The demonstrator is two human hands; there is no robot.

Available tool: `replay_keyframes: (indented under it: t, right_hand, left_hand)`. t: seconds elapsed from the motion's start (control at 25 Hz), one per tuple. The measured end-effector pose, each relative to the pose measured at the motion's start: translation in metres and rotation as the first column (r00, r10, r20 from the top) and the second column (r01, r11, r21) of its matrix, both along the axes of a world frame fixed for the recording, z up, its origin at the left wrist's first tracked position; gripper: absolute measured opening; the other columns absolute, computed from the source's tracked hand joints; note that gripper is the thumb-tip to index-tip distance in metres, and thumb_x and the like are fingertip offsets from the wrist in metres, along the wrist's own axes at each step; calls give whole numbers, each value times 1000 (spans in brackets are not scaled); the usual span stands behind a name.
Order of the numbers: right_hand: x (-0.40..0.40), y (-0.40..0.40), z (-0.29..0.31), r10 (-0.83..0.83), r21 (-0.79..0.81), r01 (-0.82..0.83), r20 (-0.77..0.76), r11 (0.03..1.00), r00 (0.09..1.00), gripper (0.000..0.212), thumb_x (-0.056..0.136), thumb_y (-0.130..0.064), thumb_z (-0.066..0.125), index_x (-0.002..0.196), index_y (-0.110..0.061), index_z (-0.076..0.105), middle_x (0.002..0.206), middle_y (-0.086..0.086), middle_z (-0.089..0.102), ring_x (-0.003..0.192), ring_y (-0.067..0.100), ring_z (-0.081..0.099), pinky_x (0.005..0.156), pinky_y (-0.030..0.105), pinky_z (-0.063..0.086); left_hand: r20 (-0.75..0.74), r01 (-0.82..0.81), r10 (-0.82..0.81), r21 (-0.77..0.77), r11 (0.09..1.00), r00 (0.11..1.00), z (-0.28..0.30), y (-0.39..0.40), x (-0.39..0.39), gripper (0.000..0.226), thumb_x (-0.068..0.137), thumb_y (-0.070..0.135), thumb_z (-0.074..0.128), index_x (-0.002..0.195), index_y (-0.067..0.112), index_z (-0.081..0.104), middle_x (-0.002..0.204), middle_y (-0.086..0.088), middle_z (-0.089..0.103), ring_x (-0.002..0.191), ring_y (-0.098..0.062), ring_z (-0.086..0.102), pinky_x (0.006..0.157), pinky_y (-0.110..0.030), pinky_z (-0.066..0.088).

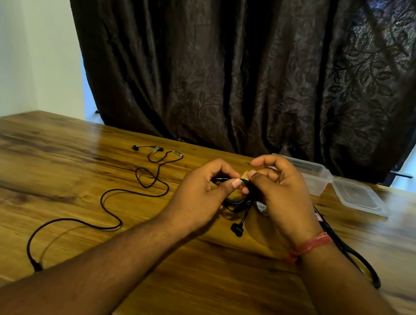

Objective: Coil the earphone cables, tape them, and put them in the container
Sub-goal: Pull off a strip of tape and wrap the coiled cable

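Far left on the desk (30, 181) there's a second earphone set (113, 213) just lying loose, not coiled at all. Its black cable snakes from a plug near the front edge up to the earbuds near the back, with a small loop partway along. Nobody's touching it.

Move toward the middle and you get the left hand (203, 192). Its grip is closed pretty tight: thumb pressed against the curled fingers, pinching the coiled earphone cable (237, 204). The plug end pokes out just past the thumb. The bundle is held up off the desk between both hands, and one earbud (237, 229) dangles down below it.

The right hand (282, 201) is right up against the left, thumb and a lower finger pinched on the same bundle where a bit of tan tape (245, 175) shows. Its index finger arches up, not touching anything. Can't really tell how much tape is on there, the fingers cover most of it. There's a red thread band (311, 245) on that wrist.

Under the right forearm a black strap-like thing (351, 252) lies on the desk, partly hidden.

Far right, back of the desk: a clear plastic container (314, 176) with its lid (361, 196) lying flat just beside it. Dark curtain (246, 61) behind everything.
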State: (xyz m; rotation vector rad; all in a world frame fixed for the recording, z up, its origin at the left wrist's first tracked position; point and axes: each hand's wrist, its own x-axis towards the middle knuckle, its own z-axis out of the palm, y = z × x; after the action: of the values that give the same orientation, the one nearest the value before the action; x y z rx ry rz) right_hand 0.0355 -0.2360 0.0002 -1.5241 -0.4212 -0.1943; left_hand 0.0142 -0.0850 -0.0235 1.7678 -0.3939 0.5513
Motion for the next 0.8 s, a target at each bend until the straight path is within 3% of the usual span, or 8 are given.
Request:
replay_keyframes:
  t: [0.16, 0.28, 0.44, 0.64, 0.8]
  right_hand:
    - [0, -2, 0, -10, -50, 12, 38, 999, 999, 11, 94, -4, 58, 99, -10, 65, 91, 25, 69, 75, 22, 67, 76, 35, 56]
    - [0, -3, -1, -36, -147, 53, 119, 988, 992, 14, 94, -8, 59, 95, -19, 68, 88, 12, 71, 81, 19, 70, 77, 33, 57]
    - [4, -5, -1, -91, -313, 185, 291, 932, 952, 19, 93, -12, 62, 92, -29, 70, 87, -2, 70, 82, 10, 66, 70, 21, 53]
    - [7, -10, -1, -70, -345, 186, 324, 920, 944, 13, 90, -11, 65, 95, -22, 70, 87, -5, 67, 81, 10, 63, 69, 14, 50]
    - [10, -17, 3, 14, -542, 366, 572, 756, 820, 17, 90, -13, 65, 105, -21, 71, 98, -6, 65, 90, 10, 62, 78, 24, 52]
  left_hand:
    - [37, -7, 6, 33, 999, 999, 3, -1, -3, 13, 93, 16, 64, 89, 28, 62, 84, 22, 67, 74, 4, 61, 54, -27, 53]
    - [29, -7, 7, 25, 1000, 1000, 4, 0, -4, 15, 93, 14, 63, 88, 28, 62, 81, 29, 66, 73, 7, 61, 53, -23, 53]
    - [24, -27, 27, 22, 999, 999, 2, 2, -2, 17, 93, 16, 64, 87, 32, 62, 81, 24, 64, 71, 5, 60, 53, -24, 53]
    - [40, -52, 50, 59, 997, 998, 0, 3, 0, 15, 93, 18, 65, 88, 31, 63, 93, 11, 67, 82, 3, 62, 60, -26, 53]
    - [51, -71, 65, 119, 990, 997, -1, 4, 0, 12, 92, 19, 65, 90, 31, 64, 96, 13, 69, 90, 1, 62, 74, -32, 56]
